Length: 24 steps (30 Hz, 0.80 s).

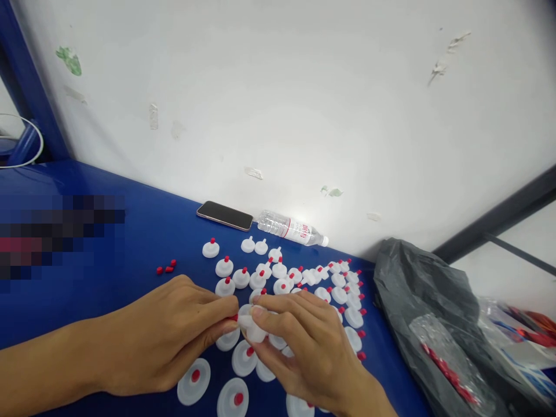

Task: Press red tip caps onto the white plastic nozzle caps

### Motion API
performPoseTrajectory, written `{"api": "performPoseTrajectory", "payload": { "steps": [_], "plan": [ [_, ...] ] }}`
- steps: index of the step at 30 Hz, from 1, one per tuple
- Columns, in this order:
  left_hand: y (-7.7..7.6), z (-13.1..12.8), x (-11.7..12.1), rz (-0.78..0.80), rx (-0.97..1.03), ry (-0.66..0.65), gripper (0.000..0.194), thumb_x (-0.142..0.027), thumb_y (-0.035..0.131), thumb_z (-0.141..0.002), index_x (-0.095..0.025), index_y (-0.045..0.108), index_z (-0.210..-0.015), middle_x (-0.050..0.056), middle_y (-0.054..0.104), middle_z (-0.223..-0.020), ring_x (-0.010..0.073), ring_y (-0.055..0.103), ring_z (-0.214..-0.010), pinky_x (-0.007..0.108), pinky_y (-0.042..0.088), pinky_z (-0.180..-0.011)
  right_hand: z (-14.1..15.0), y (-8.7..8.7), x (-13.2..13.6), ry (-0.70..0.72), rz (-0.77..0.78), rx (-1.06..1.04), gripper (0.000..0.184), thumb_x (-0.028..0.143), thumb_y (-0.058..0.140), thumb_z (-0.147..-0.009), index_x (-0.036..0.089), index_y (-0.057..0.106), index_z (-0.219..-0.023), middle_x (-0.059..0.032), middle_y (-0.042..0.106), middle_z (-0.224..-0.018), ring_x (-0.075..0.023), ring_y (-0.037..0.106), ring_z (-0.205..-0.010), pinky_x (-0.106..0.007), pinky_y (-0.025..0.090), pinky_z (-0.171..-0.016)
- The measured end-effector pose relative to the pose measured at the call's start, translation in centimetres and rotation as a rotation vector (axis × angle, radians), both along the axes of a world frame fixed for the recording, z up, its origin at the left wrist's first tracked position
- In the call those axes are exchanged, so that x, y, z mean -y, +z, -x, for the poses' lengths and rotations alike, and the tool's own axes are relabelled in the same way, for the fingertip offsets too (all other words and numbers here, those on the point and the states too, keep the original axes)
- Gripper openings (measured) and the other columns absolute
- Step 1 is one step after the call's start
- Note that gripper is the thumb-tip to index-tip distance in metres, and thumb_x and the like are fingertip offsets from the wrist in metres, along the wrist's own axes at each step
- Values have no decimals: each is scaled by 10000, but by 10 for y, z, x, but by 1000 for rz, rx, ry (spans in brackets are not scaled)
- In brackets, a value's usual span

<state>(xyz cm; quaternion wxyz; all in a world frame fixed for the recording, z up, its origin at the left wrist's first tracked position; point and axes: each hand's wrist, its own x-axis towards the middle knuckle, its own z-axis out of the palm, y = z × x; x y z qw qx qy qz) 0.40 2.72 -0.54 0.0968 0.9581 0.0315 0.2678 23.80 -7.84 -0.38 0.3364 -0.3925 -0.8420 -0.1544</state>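
My right hand (299, 336) grips a white plastic funnel-shaped cap (252, 325) between thumb and fingers, its spout turned left. My left hand (178, 336) pinches a small red cap (235, 317) at the spout's end; most of the red piece is hidden by the fingertips. Around and beneath both hands, several like white pieces with red tips (193, 381) stand on the blue table (130, 243). Two white pieces without red tips (248, 244) are at the back. A few loose red caps (169, 268) lie beyond my left hand.
By the white wall lie a black phone (225, 215) and a clear plastic bottle (291, 227) on its side. A dark grey plastic bag (417, 301) stands at the right, with a clear bag of red pieces (452, 370) on it. The far left is pixelated.
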Motion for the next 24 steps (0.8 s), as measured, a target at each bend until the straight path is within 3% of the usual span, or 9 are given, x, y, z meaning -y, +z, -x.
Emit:
{"api": "performPoseTrajectory", "payload": {
  "steps": [14,24],
  "plan": [
    [0,-1,2,-4,0,10,395,-188,262,-1162,-223,575,-924,-37,675,-692,133,620,-524,306,435,-518,0,-1,0,-3,2,-3,110,224,630,-1062,207,624,-1171,-55,844,-1078,-175,811,-858,-318,592,-695],
    [-3,0,2,32,-8,29,312,-171,346,-1131,-227,573,-924,-39,680,-712,130,643,-565,299,436,-555,4,-1,-2,-5,-1,-19,165,199,627,-1017,219,629,-1181,-45,841,-1044,-176,796,-823,-322,586,-693]
  ]
}}
